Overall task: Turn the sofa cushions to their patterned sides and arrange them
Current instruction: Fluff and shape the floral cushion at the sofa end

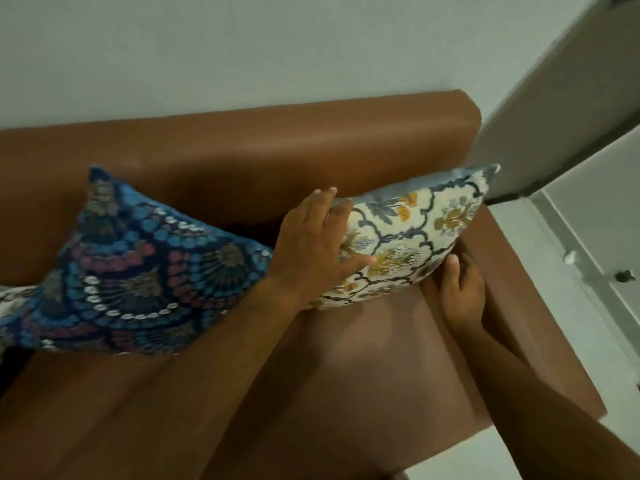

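Observation:
A cream cushion with blue and yellow flowers stands tilted on the brown sofa, patterned side towards me, near the right armrest. My left hand lies flat on its left part, fingers spread over the top edge. My right hand holds its lower right corner from below. A dark blue cushion with blue, pink and white dots leans against the backrest to the left, pattern showing.
The right armrest runs beside the cream cushion. A white wall rises behind the backrest. A white door and its frame stand at the right. Part of another patterned fabric shows at the far left edge.

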The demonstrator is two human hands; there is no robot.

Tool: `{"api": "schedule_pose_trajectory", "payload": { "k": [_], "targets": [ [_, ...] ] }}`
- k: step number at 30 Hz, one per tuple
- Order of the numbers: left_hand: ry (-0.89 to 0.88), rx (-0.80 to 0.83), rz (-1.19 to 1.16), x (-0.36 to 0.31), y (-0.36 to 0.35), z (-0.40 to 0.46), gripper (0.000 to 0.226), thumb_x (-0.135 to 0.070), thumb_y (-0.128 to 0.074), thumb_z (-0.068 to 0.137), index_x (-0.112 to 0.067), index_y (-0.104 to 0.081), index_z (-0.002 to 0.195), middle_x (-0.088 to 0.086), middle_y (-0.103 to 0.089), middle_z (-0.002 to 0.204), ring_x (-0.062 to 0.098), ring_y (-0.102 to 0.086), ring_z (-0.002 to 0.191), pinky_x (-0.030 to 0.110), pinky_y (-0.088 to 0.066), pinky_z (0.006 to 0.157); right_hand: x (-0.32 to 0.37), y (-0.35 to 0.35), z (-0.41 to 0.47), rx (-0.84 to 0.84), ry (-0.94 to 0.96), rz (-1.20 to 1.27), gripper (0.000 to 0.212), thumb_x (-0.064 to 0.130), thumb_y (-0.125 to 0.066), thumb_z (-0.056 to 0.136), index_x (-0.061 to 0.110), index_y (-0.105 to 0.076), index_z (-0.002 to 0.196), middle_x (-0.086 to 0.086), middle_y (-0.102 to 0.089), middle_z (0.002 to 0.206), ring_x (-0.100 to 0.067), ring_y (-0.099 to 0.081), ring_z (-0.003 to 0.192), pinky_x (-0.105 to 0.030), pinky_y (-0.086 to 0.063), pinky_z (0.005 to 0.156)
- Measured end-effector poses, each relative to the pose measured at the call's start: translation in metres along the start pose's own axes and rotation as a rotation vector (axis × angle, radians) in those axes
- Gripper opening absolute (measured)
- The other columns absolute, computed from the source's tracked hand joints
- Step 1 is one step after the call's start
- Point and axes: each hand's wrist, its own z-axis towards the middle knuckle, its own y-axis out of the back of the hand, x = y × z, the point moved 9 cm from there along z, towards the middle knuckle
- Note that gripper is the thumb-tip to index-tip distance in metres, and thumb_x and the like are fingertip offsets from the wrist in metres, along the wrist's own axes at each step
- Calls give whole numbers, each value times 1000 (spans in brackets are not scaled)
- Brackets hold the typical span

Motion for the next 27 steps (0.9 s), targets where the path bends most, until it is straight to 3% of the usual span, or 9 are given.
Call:
{"api": "schedule_pose_trajectory", "payload": {
  "k": [2,4,7,9,13,18,22,25,27],
  "targets": [
    [13,204,158,-22,-40,34,113,-84,-56,74,-14,-28,158,16,-26,166,36,-19,154,53,-16,123,-33,-12,39,49,-147,103,78,70,-35,99,10,-44,148,-18,-50,150,-34,-46,139,-49,-38,113],
    [75,348,310,-29,-81,65,129,-94,-52,63,-15,-18,159,15,-28,164,37,-22,151,57,-12,123,-56,-33,78,130,-250,227,85,80,-32,92,19,-43,150,-12,-49,153,-31,-45,140,-47,-36,116],
    [172,367,497,-23,-108,93,132,-103,-47,48,-14,-39,145,12,-54,134,36,-52,121,54,-37,102,-67,-69,118,295,-232,343,74,73,-28,95,24,-50,146,-7,-57,146,-25,-53,130,-34,-39,102],
    [216,324,537,-18,-115,104,122,-104,-46,45,-13,-49,126,10,-59,117,33,-57,107,47,-41,88,-67,-89,136,341,-228,411,73,74,-30,96,23,-56,141,-6,-61,140,-22,-56,124,-34,-42,97],
    [290,262,393,-15,-113,104,94,-99,-55,46,-19,-38,92,1,-55,83,30,-63,85,41,-35,74,-53,-103,148,301,-230,462,58,56,-32,105,14,-66,127,-8,-67,125,-28,-60,122,-31,-43,94],
    [576,58,34,1,-77,66,96,-100,-59,37,-18,-47,84,-7,-63,77,22,-66,74,44,-54,71,14,-54,162,271,-58,489,80,89,-35,82,17,-70,74,-4,-71,77,-17,-67,77,-35,-53,73],
    [710,-63,-228,13,-75,37,102,-99,-64,30,-18,-56,93,-9,-69,89,17,-69,84,46,-57,74,83,9,170,149,235,328,73,73,-38,92,7,-65,79,-8,-65,69,-18,-61,68,-35,-45,61],
    [707,-47,-229,23,-96,45,105,-101,-62,32,-15,-53,93,0,-69,91,25,-68,87,49,-56,77,101,18,180,53,420,268,71,69,-38,97,4,-64,82,-9,-62,68,-23,-61,69,-39,-47,61],
    [707,-4,-184,31,-109,53,100,-100,-60,35,-16,-49,88,-1,-67,87,26,-67,83,47,-55,74,85,-3,193,92,418,250,78,74,-31,97,3,-62,83,-13,-63,73,-29,-62,72,-48,-49,65]
  ]
}}
